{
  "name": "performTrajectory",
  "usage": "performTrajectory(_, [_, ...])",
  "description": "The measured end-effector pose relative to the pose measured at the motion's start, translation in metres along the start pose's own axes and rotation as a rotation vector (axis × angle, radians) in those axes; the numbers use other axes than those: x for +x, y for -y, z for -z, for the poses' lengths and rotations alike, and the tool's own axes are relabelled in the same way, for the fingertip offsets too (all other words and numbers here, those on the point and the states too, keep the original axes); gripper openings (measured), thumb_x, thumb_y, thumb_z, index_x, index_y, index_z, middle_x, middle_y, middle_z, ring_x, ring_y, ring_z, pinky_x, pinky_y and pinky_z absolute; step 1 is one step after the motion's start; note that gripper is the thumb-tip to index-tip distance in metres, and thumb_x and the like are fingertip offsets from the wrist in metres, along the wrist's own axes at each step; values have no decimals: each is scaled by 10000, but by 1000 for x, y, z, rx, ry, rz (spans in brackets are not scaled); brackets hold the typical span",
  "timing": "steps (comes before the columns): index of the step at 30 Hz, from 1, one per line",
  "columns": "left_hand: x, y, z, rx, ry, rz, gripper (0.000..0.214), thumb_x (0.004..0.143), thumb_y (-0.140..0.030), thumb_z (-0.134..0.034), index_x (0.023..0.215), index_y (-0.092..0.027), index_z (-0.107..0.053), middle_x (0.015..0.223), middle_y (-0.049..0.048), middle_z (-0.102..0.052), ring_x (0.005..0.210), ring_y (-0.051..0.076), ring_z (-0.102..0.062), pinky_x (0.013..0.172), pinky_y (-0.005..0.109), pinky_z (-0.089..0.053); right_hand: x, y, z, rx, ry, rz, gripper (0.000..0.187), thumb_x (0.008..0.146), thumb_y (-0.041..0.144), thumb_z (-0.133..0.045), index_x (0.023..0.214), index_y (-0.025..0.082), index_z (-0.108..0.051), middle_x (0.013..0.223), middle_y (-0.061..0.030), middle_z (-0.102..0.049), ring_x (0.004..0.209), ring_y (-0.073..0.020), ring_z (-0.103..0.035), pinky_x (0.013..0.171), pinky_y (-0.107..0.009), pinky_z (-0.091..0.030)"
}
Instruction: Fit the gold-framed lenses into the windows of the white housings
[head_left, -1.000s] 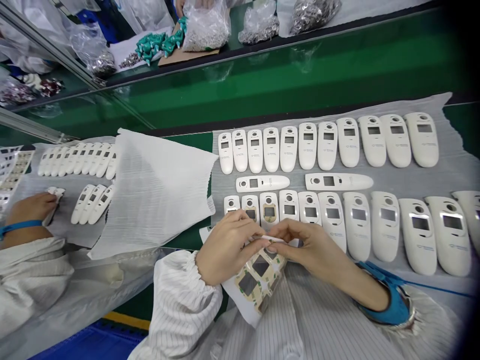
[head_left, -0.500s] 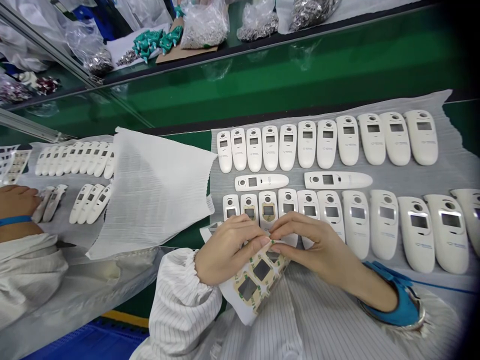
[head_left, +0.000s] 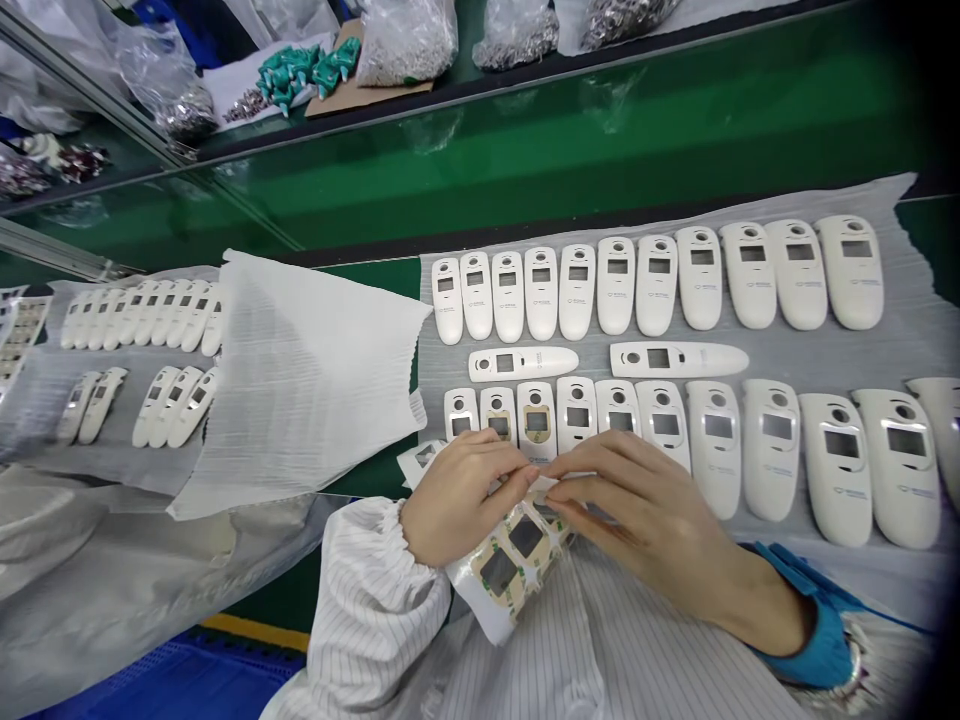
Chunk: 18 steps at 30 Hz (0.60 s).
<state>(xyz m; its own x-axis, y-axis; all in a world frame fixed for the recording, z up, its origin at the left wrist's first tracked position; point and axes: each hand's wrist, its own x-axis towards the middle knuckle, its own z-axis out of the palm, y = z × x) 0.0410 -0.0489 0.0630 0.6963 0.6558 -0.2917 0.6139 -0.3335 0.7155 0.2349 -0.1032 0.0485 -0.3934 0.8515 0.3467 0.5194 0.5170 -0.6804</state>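
White sticker sheet [head_left: 499, 585] | left hand [head_left: 461, 495] grips it | right hand [head_left: 637, 510] pinches one sticker at the edge | better to peel slowly, flat, fingertips off the glue | cases [head_left: 577, 415] just beside.

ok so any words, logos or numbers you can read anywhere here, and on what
None can be read.
White casings: each bears a small blue mark under its window, too small and blurred to read.
Sticker sheet held by the left hand and right hand: no text visible.
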Motion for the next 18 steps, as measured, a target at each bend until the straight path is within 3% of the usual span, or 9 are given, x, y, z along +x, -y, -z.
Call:
performTrajectory(4, [0, 4, -6, 82, 23, -3, 304, 964, -262, -386, 719, -170, -542, 688, -1, -573, 744, 158, -474, 724, 317, -383, -10, 3, 11, 147, 78, -11, 86, 882, 163, -590, 930, 224, -626, 995, -32, -655, 940, -185, -569, 770, -344, -519])
performTrajectory(6, [-1, 5, -9, 109, 36, -26, 290, 963, -272, -396, 744, -168, -557, 717, 7, -595, 775, 166, -475, 744, 328, -399, -13, -1, 18, 224, 38, -158, 32, 871, 239, -622, 849, 249, -643, 1035, -32, -642, 1004, -210, -556, 813, -373, -520])
performTrajectory(9, [0, 4, -17, 159, 27, -91, 280, 961, -273, -404, 772, -164, -580, 735, 17, -608, 819, 180, -475, 779, 343, -422, -12, -19, 23, 250, -52, -457, 161, 864, 377, -622, 750, 268, -660, 1190, -21, -590, 1171, -283, -479, 918, -471, -473])
performTrajectory(11, [1, 2, -24, 189, 5, -147, 268, 961, -261, -403, 807, -160, -599, 778, 22, -626, 854, 187, -477, 809, 352, -436, -10, -35, 21, 215, -86, -584, 206, 862, 428, -610, 745, 269, -669, 1265, -5, -553, 1252, -316, -404, 971, -526, -424])
performTrajectory(14, [2, -1, -34, 216, -53, -221, 258, 957, -242, -410, 837, -154, -621, 914, 26, -656, 925, 196, -480, 834, 360, -460, -6, -56, 14, 151, -136, -623, 207, 851, 438, -618, 750, 267, -674, 1277, 12, -553, 1303, -319, -331, 1022, -565, -355])
performTrajectory(18, [3, -3, -42, 245, -125, -264, 256, 946, -231, -434, 811, -150, -636, 1072, 21, -655, 981, 207, -476, 826, 368, -494, -3, -68, 4, 134, -157, -569, 165, 856, 399, -622, 786, 261, -680, 1243, 4, -579, 1308, -291, -316, 1047, -549, -325])
